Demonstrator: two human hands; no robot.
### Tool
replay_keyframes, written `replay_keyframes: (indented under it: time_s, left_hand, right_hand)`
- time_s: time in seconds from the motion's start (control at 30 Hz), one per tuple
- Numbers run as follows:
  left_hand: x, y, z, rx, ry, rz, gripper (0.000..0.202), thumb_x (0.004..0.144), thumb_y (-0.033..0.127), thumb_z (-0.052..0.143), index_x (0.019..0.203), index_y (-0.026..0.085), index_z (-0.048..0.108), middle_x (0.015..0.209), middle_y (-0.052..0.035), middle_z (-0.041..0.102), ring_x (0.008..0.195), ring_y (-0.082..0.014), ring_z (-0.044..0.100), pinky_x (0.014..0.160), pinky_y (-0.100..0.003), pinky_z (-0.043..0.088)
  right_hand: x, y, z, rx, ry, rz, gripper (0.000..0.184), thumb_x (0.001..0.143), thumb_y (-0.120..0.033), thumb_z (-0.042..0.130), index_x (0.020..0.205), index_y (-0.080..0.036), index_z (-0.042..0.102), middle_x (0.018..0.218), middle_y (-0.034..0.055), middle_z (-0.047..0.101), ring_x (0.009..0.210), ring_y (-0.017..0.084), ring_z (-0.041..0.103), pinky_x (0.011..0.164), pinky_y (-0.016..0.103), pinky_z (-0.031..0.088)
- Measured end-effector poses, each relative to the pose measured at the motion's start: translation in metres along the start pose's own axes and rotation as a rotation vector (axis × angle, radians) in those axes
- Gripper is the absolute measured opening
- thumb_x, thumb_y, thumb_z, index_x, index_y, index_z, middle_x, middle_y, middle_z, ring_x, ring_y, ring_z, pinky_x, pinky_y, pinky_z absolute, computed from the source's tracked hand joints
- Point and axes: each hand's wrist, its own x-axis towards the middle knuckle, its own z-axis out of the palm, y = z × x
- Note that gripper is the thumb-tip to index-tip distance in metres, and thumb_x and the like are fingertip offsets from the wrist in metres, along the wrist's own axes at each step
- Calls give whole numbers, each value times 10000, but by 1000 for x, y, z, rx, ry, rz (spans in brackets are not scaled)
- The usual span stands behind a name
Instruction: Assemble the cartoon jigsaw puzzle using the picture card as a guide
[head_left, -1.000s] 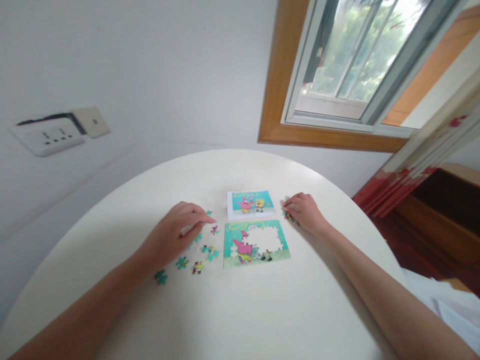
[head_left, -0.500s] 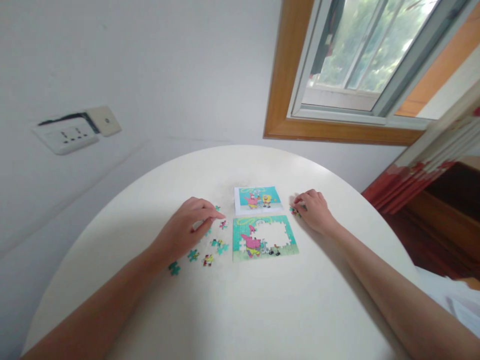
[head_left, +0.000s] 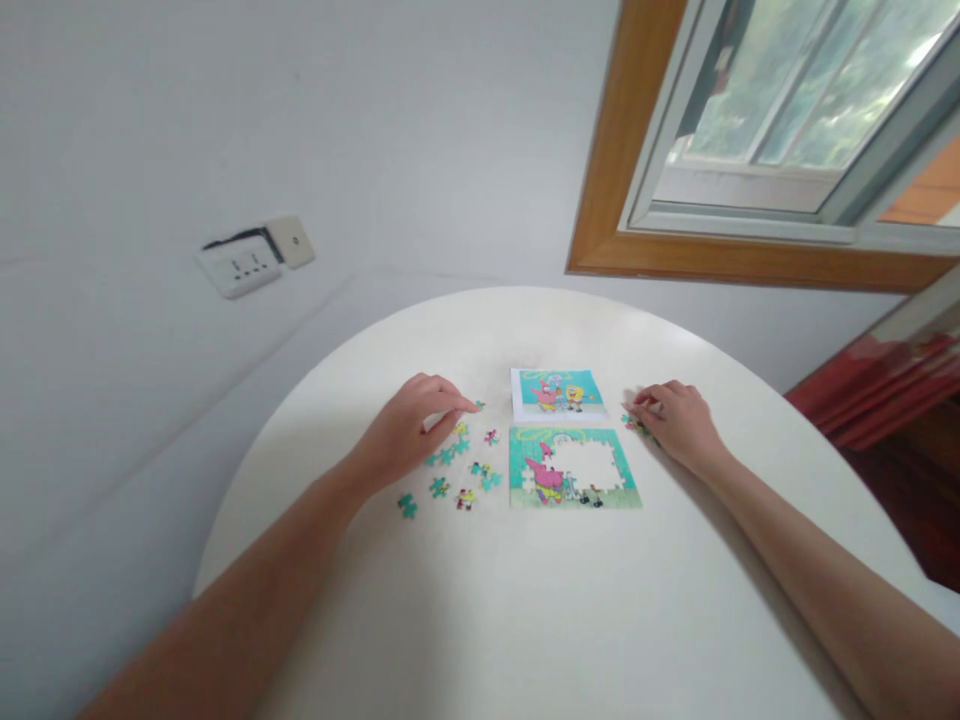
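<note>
A partly built cartoon jigsaw with a white gap in its middle lies on the round white table. Just behind it sits a small reference picture. Several loose teal pieces are scattered to the jigsaw's left. My left hand hovers over them, fingers pinched together with something pale between thumb and fingertips. My right hand rests on the table to the right of the picture. Its curled fingertips press on a few small loose pieces.
A white wall rises behind the table, with a socket plate at the left. A wood-framed window is at the upper right, and a red-and-white curtain hangs by the table's right edge.
The view has swung left, so table and puzzle sit further right in the picture. Both hands stay at the same spots beside the puzzle; my left fingertips have reached slightly further.
</note>
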Motion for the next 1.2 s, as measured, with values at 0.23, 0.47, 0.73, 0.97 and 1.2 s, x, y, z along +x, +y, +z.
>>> replay_keyframes:
  time_s: [0.23,0.47,0.73,0.97,1.2]
  left_hand:
    - [-2,0,2,25,-14,-35,253,866,160,475,1009,223,675,901,-39,650,869,-172,548,844,-339,404]
    - [-2,-2,2,49,53,-97,245,874,169,462,997,208,670,900,-44,660,884,-180,552,849,-348,403]
    - [-3,-4,4,71,140,-127,249,871,133,453,990,195,663,896,-40,664,878,-173,562,861,-351,397]
    - [-4,-1,4,46,205,-158,264,849,89,456,962,191,672,872,-35,652,859,-168,556,855,-344,401]
    - [-4,5,1,23,223,-159,260,854,94,456,959,186,675,868,-44,655,866,-170,561,874,-352,403]
  right_hand:
    - [-8,-24,-19,116,120,-165,245,869,-330,492,924,-202,693,913,92,645,856,239,545,787,369,390]
    - [-18,-108,-43,286,-150,-481,191,845,-252,542,953,-258,699,981,72,641,924,228,535,811,359,391]
    - [-5,-184,-32,327,-270,-632,238,811,-160,569,984,-255,703,934,57,631,946,218,517,886,394,341]
    - [-12,-206,-34,394,-360,-777,224,797,-139,594,940,-271,705,935,43,622,935,192,513,836,337,358]
    - [-28,-208,-32,396,-378,-801,180,813,-276,637,985,-286,691,970,51,614,979,214,490,831,353,357]
